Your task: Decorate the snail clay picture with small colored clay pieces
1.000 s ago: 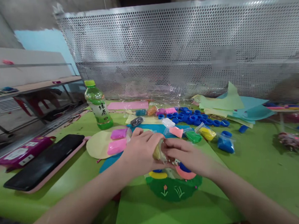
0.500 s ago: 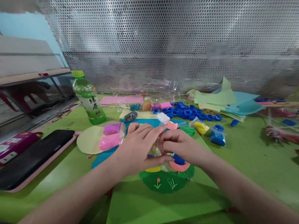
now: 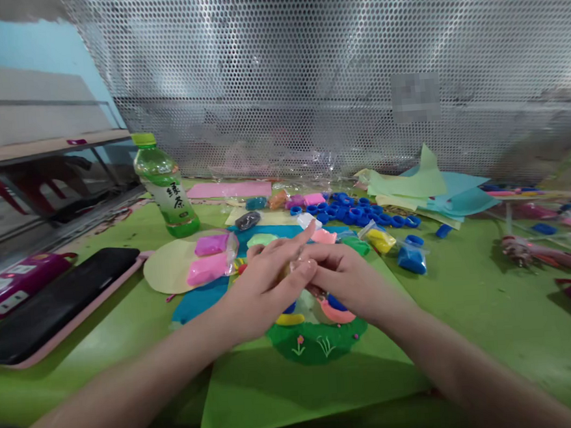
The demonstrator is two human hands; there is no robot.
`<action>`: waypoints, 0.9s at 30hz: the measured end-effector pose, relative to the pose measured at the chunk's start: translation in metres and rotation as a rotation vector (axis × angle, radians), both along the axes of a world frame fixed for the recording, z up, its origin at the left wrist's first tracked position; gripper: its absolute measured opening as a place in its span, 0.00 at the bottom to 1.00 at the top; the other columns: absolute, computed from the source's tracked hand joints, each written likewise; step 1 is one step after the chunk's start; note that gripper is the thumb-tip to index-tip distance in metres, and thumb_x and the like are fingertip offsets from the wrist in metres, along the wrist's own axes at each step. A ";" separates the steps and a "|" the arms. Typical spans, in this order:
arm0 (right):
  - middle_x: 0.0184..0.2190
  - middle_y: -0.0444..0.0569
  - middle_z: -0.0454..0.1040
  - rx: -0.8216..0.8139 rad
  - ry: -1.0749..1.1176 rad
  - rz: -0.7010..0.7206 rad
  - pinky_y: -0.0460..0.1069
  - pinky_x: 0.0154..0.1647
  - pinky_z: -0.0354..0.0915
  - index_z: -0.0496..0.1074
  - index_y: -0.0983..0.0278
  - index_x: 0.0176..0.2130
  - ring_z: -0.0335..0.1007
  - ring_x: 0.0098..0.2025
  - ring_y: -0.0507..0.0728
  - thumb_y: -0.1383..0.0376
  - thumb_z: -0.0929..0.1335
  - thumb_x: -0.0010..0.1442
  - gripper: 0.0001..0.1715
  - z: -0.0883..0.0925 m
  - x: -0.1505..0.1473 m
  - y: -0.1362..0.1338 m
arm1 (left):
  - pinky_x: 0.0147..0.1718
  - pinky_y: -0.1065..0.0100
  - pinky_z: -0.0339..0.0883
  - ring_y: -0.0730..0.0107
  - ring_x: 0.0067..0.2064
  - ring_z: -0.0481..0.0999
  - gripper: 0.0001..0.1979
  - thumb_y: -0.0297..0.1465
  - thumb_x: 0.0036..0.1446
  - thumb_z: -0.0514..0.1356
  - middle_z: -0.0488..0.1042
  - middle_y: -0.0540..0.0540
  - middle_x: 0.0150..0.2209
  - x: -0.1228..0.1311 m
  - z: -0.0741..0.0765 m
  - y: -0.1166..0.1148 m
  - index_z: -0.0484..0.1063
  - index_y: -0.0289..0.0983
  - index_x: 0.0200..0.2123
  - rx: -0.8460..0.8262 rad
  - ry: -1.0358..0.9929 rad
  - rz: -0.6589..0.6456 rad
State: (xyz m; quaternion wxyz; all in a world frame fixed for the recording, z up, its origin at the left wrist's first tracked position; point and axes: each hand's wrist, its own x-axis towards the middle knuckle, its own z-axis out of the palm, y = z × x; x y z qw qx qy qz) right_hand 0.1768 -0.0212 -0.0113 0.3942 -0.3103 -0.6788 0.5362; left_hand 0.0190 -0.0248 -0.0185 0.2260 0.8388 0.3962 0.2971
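Note:
My left hand (image 3: pixel 265 282) and my right hand (image 3: pixel 341 272) meet above a green card (image 3: pixel 288 390) that carries a clay picture (image 3: pixel 316 332) with a dark green mound, tiny flowers and yellow, blue and pink arcs. Both hands press together around a small pale lump of clay (image 3: pixel 292 269) in clear wrap, mostly hidden by the fingers. The left fingers lie over the right ones, one finger sticking out. Bagged clay pieces lie just beyond: pink ones (image 3: pixel 209 258), a yellow one (image 3: pixel 381 240) and a blue one (image 3: pixel 408 259).
A green tea bottle (image 3: pixel 165 186) stands at the back left. A black phone in a pink case (image 3: pixel 52 307) and a magenta pouch (image 3: pixel 14 285) lie left. Several blue rings (image 3: pixel 358 212), coloured paper sheets (image 3: pixel 425 191) and a perforated metal screen (image 3: pixel 334 73) lie behind.
The view has shifted slightly. My left fingers have slid further over the right hand, covering the clay lump more; both hands stay pressed together over the picture.

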 end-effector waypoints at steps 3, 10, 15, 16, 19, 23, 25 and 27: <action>0.16 0.37 0.59 -0.074 0.009 -0.007 0.45 0.21 0.51 0.64 0.63 0.21 0.51 0.19 0.46 0.67 0.63 0.53 0.10 -0.005 -0.002 0.001 | 0.51 0.57 0.54 0.65 0.54 0.63 0.22 0.40 0.65 0.39 0.72 0.50 0.49 0.003 0.000 0.000 0.53 0.47 0.60 0.091 0.029 0.023; 0.15 0.37 0.57 -0.137 0.052 -0.182 0.46 0.21 0.49 0.61 0.63 0.17 0.49 0.19 0.47 0.65 0.62 0.49 0.11 -0.009 -0.007 0.001 | 0.52 0.55 0.53 0.62 0.58 0.61 0.22 0.34 0.65 0.38 0.72 0.49 0.51 -0.003 0.000 0.006 0.58 0.44 0.58 0.459 0.060 0.134; 0.14 0.37 0.52 0.037 -0.183 -0.289 0.45 0.20 0.46 0.58 0.63 0.15 0.46 0.19 0.46 0.70 0.61 0.46 0.11 -0.002 0.000 0.003 | 0.39 0.64 0.64 0.67 0.41 0.73 0.23 0.38 0.65 0.38 0.76 0.49 0.34 -0.009 -0.002 0.012 0.58 0.43 0.58 0.384 0.014 0.058; 0.14 0.37 0.52 0.084 -0.218 -0.306 0.44 0.19 0.46 0.57 0.63 0.16 0.45 0.19 0.46 0.71 0.61 0.46 0.11 -0.002 0.001 0.003 | 0.35 0.67 0.65 0.69 0.36 0.73 0.23 0.40 0.65 0.38 0.76 0.49 0.32 -0.010 -0.003 0.013 0.57 0.42 0.59 0.333 -0.003 0.025; 0.17 0.37 0.54 0.363 -0.251 -0.373 0.44 0.20 0.48 0.57 0.63 0.19 0.48 0.20 0.46 0.72 0.65 0.47 0.12 -0.002 0.004 0.000 | 0.30 0.69 0.65 0.70 0.32 0.73 0.30 0.49 0.61 0.38 0.75 0.47 0.34 -0.015 -0.003 0.013 0.55 0.41 0.60 0.298 -0.005 -0.004; 0.24 0.40 0.62 0.752 -0.253 -0.349 0.44 0.25 0.55 0.68 0.65 0.30 0.55 0.25 0.47 0.69 0.70 0.51 0.06 -0.001 0.007 -0.003 | 0.34 0.63 0.67 0.62 0.35 0.74 0.45 0.62 0.47 0.45 0.74 0.44 0.37 -0.020 0.000 0.013 0.49 0.40 0.61 0.347 0.071 0.059; 0.29 0.44 0.65 0.804 -0.293 -0.327 0.44 0.28 0.57 0.72 0.65 0.34 0.60 0.29 0.48 0.68 0.70 0.53 0.06 -0.001 0.009 -0.004 | 0.35 0.61 0.68 0.59 0.37 0.75 0.50 0.64 0.40 0.49 0.74 0.42 0.40 -0.018 0.001 0.012 0.49 0.39 0.60 0.369 0.082 0.084; 0.31 0.46 0.66 0.802 -0.330 -0.347 0.45 0.29 0.59 0.75 0.64 0.36 0.62 0.31 0.49 0.67 0.70 0.54 0.07 -0.002 0.009 -0.003 | 0.32 0.62 0.69 0.58 0.37 0.76 0.53 0.65 0.36 0.51 0.74 0.40 0.41 -0.015 0.003 0.012 0.50 0.38 0.59 0.379 0.097 0.097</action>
